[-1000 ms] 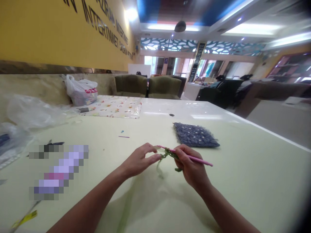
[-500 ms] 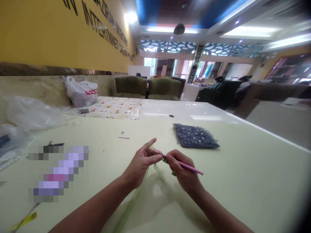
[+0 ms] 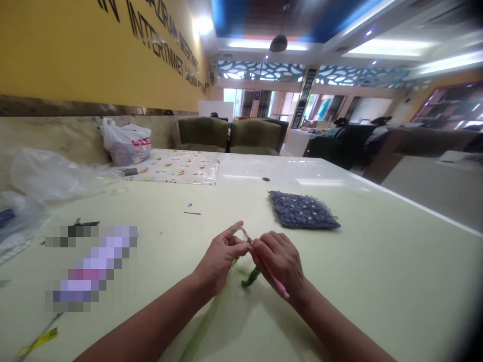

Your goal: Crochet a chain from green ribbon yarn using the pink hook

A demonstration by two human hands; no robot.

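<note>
My right hand (image 3: pixel 283 256) is closed round a pink crochet hook (image 3: pixel 280 288), whose handle end points down and toward me. The hook's tip reaches up to the raised index finger of my left hand (image 3: pixel 216 257). Pale green ribbon yarn (image 3: pixel 204 322) runs from my left hand down to the table's near edge; thumb and fingers are pinched on it. Below and between the hands hangs a short dark green crocheted strip (image 3: pixel 251 277). Fingers partly hide where the yarn meets the hook.
A dark blue beaded crocheted piece (image 3: pixel 304 211) lies beyond my right hand. Past my left hand are a thin needle-like stick (image 3: pixel 192 213) and a small blue ring (image 3: pixel 189 205). Leftward lie a blurred-out purple item (image 3: pixel 101 261), dark scissors-like tool (image 3: pixel 88 224) and plastic bags (image 3: pixel 56 173).
My right hand has turned over, swinging the hook's handle end downward and its tip upward. The green strip now hangs in view below the hands.
</note>
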